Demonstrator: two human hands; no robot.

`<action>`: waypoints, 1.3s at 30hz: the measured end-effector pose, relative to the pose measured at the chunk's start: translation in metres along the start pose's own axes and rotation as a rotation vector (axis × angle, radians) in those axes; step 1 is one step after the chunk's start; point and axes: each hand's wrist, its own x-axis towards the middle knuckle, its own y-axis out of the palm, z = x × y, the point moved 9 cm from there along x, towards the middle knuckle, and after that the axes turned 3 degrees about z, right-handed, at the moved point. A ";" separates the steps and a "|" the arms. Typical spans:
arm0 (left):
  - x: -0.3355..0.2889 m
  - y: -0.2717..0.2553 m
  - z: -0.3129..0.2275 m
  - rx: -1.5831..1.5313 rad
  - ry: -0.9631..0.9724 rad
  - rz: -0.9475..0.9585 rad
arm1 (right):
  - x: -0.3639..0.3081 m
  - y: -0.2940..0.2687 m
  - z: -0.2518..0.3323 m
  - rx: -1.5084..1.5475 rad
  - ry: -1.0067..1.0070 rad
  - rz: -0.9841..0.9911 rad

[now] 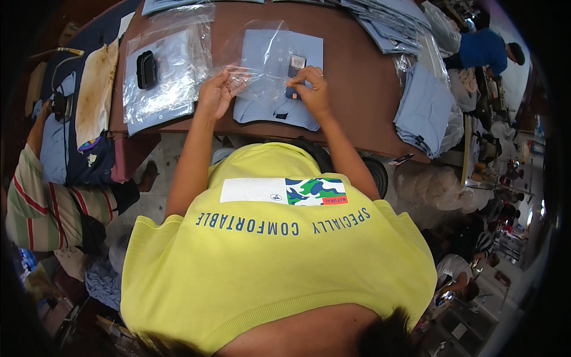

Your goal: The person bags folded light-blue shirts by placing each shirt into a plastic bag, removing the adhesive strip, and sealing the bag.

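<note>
A clear plastic bag [257,66] is stretched between my two hands above a folded light blue shirt [253,107]. My left hand [221,94] has its palm turned up, and its curled fingers hold the bag's left edge. My right hand [311,90] pinches the bag's right edge between thumb and fingers. Beneath that hand a dark tag [292,93] with a pale upper part lies on the shirt. The shirt rests near the table's front edge, its collar side toward me.
On the brown table [357,89], bagged shirts [166,89] lie at left with a black holder-like object [146,69] on top. More bagged shirts [386,27] are stacked at far right; folded shirts [423,110] lie nearer. At left, another person's hand [44,110] holds an iron [61,104].
</note>
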 end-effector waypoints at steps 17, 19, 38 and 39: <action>-0.025 0.043 0.019 0.159 -0.004 0.140 | 0.032 -0.008 0.002 0.011 0.455 0.137; -0.023 0.047 0.022 0.176 -0.008 0.163 | 0.029 0.010 0.008 -0.224 0.515 0.312; -0.027 0.010 -0.004 -0.080 0.092 0.062 | -0.031 -0.036 -0.104 0.545 1.013 0.300; -0.029 0.011 -0.005 -0.102 0.087 0.062 | -0.032 -0.039 -0.105 0.527 1.021 0.285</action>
